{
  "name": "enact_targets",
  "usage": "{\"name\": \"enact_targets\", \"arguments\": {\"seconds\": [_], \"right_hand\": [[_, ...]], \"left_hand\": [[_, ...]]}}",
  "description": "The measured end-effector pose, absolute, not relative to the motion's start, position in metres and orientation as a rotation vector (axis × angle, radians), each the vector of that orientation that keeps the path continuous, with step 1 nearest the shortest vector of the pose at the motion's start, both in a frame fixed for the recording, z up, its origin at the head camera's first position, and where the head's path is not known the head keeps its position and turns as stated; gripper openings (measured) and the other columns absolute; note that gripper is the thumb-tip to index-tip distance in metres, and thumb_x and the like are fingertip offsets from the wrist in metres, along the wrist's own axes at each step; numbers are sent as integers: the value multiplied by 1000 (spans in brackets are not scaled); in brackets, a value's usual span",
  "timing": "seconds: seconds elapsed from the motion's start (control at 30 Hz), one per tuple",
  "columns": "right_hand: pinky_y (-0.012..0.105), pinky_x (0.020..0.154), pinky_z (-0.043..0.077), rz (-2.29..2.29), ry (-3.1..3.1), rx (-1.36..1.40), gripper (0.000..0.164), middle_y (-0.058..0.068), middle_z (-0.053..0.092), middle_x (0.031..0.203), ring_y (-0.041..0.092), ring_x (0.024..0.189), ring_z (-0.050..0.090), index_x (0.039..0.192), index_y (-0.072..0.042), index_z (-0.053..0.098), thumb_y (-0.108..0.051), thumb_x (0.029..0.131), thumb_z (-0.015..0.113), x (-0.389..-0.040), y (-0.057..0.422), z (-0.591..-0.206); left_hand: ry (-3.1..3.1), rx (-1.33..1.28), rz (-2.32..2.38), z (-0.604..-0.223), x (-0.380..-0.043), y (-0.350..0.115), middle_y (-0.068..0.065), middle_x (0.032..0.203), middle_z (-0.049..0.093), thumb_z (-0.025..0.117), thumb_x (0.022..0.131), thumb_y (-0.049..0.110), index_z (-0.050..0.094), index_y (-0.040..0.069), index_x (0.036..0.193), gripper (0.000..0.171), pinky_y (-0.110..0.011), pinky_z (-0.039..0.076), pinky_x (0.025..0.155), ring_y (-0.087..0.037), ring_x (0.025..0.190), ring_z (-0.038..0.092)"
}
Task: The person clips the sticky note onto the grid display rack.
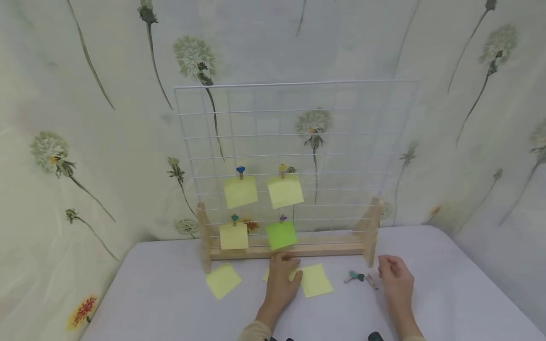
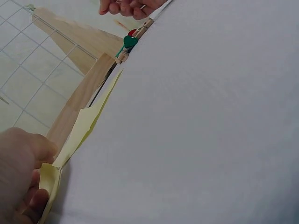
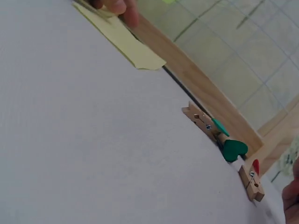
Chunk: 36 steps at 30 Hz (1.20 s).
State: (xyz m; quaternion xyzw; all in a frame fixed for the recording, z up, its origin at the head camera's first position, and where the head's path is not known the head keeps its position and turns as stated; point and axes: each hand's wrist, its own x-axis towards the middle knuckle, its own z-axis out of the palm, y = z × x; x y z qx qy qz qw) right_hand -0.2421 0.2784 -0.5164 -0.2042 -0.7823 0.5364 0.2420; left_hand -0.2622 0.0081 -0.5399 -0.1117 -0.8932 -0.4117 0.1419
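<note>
My left hand point(image 1: 281, 279) pinches a yellow sticky note point(image 2: 50, 179) between thumb and fingers, low in front of the wooden stand point(image 1: 324, 250). In the head view the hand covers most of that note. Another yellow sticky note point(image 1: 316, 281) lies just right of the hand, and one more yellow note point(image 1: 223, 281) is off to its left. My right hand point(image 1: 396, 277) hangs loosely curled beside the clothespins, with no object showing in its fingers. Those wooden clothespins carry hearts: green ones point(image 3: 234, 150) and a red one point(image 3: 252, 183).
A white wire grid point(image 1: 298, 135) stands upright in the wooden stand. Heart clothespins hold two yellow notes point(image 1: 286, 192) above, then a yellow note point(image 1: 233, 236) and a green note point(image 1: 281, 236) below. Dark objects point(image 1: 375, 336) show at the bottom edge of the white table point(image 1: 170, 303).
</note>
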Motion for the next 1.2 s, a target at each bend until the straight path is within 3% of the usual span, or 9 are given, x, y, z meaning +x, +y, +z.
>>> {"name": "enact_targets", "arguments": {"seconds": [0.17,0.47,0.63,0.77,0.97,1.2], "right_hand": [[12,62,46,1498,-2066,-631,36,5,64,93,5,77,57,112,-13,59,-44,95,49,-244,289,-524],[10,63,42,1476,-2119,-811,42,1,61,101,-1,81,52,120,-17,55,-49,96,43,-235,292,-539],[10,62,42,1334,-2219,-667,31,-6,61,91,-5,73,51,114,-14,58,-38,97,49,-235,290,-540],[11,61,42,1315,-2226,-552,28,-7,59,86,-5,69,51,120,-11,53,-26,97,52,-237,290,-540],[13,65,42,1346,-2317,-510,33,4,61,100,-4,73,51,127,-12,48,-27,98,47,-240,287,-543],[11,65,42,1352,-2330,-531,38,6,57,107,-6,75,50,133,-12,40,-27,99,42,-240,291,-539]], "left_hand": [[-2535,-357,-1156,-536,-261,9,-5,124,56,69,82,18,70,10,108,27,-38,45,96,-22,116,48],[-2601,-381,-1087,-535,-258,11,-5,124,55,71,81,21,69,11,109,30,-35,44,98,-21,118,47],[-2601,-390,-1083,-536,-259,11,-4,124,55,72,80,23,70,13,107,30,-36,44,98,-21,118,47],[-2587,-405,-1079,-538,-260,10,-4,123,56,72,80,25,71,13,106,28,-36,45,97,-21,117,48],[-2564,-377,-1038,-543,-260,7,-4,122,57,74,77,21,71,15,103,27,-36,46,95,-21,114,48],[-2584,-379,-1038,-545,-260,11,-3,124,55,72,79,24,71,19,100,22,-34,46,94,-20,115,48]]}}
